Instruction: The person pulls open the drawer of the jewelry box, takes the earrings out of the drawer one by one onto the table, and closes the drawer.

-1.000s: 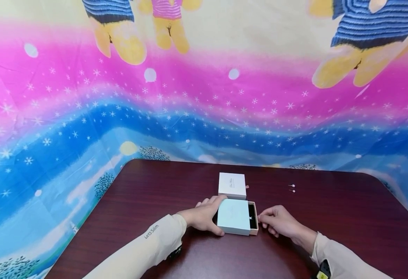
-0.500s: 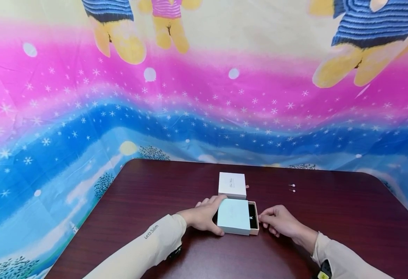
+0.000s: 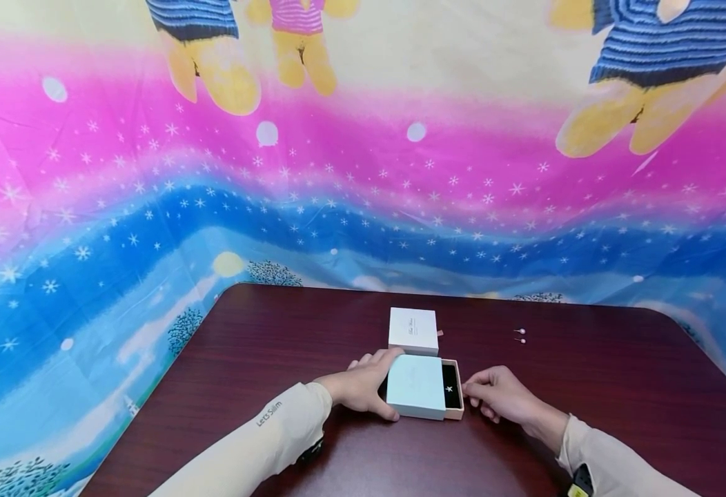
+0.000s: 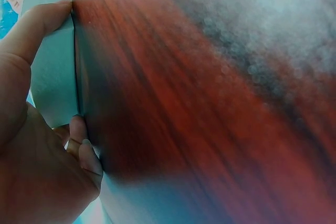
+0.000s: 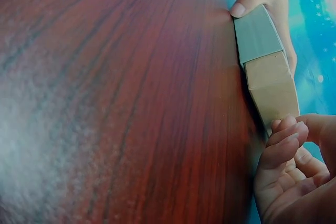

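A pale mint drawer-style gift box [image 3: 415,386] lies on the dark wooden table. My left hand [image 3: 363,388] grips its outer sleeve from the left, with the thumb on the near side in the left wrist view. From the sleeve's right end sticks out a tan inner drawer [image 5: 270,85], lined in black. A small silvery star-shaped piece [image 3: 449,389] shows on that lining. My right hand [image 3: 501,397] pinches at the drawer's outer end with thumb and forefinger; whatever small part sits between the fingertips is hidden.
Behind the mint box stands a white box [image 3: 413,330] with lettering and a small pink tab on its right. Two pearl-headed pins or earrings [image 3: 522,336] lie farther right. A patterned cloth [image 3: 363,172] hangs behind the table [image 3: 617,386].
The drawer has slid a little farther right out of the sleeve, and the star-shaped piece shows more fully. My right hand has shifted slightly right; the left hand has stayed put.
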A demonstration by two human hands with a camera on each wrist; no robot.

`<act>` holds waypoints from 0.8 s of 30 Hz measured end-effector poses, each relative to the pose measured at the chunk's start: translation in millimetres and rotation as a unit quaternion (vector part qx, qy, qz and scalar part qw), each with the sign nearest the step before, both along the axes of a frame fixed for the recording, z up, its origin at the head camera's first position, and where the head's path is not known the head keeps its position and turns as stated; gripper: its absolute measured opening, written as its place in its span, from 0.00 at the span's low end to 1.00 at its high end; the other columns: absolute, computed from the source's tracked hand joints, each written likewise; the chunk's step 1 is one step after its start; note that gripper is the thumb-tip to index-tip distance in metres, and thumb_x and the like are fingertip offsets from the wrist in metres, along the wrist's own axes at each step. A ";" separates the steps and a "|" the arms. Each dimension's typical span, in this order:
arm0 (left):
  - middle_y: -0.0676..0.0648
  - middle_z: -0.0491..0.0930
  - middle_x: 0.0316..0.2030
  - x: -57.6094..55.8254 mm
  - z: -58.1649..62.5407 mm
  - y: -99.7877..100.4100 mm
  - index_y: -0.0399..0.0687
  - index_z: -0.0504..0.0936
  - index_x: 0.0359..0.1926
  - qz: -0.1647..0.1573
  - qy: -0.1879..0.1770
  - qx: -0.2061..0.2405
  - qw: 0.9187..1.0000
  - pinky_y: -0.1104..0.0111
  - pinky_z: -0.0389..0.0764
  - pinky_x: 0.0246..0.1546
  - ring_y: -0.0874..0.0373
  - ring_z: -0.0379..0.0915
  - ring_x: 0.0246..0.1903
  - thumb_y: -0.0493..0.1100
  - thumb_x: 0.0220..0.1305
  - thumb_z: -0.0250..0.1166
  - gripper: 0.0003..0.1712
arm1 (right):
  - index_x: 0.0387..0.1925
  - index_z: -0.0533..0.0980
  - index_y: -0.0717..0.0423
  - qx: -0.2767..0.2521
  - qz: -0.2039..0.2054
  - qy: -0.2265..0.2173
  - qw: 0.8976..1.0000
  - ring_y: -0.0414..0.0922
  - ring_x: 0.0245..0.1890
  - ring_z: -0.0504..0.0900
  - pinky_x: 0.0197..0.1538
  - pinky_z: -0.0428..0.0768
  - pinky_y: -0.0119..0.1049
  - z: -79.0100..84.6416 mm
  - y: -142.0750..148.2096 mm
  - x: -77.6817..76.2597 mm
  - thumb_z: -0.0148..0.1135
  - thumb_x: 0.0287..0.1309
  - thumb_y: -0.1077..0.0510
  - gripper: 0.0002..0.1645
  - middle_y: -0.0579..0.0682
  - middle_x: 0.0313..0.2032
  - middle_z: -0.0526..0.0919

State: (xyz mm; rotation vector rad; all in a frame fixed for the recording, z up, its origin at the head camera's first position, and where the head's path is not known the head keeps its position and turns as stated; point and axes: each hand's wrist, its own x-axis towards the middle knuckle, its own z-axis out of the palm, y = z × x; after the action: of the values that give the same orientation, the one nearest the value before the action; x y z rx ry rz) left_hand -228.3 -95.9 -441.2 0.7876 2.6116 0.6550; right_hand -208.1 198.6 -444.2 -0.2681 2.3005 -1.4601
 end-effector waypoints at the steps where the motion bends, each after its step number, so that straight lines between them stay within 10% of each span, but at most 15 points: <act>1: 0.52 0.63 0.70 0.1 0.1 0.0 0.61 0.49 0.77 0.000 0.000 0.000 1.000 0.62 0.60 0.59 0.57 0.61 0.57 0.56 0.48 0.79 0.62 | 0.40 0.81 0.68 0.000 -0.001 0.000 1.000 0.35 0.16 0.69 0.21 0.70 0.30 0.1 0.2 0.0 0.55 0.69 0.59 0.15 0.45 0.22 0.75; 24: 0.52 0.62 0.71 -0.6 -0.2 -0.1 0.60 0.49 0.77 0.000 -0.004 0.002 1.000 0.59 0.60 0.61 0.56 0.60 0.59 0.56 0.48 0.79 0.63 | 0.40 0.81 0.67 0.014 -0.011 -0.006 1.000 0.36 0.16 0.69 0.21 0.70 0.30 -0.5 7.6 -0.1 0.54 0.70 0.59 0.15 0.43 0.22 0.75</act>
State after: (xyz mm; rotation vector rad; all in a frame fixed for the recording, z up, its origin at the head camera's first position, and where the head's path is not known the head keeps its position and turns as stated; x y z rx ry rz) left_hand -228.9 -96.0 -441.3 0.7841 2.6031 0.6615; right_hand -208.2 206.2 -444.8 -0.2275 2.3203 -1.4343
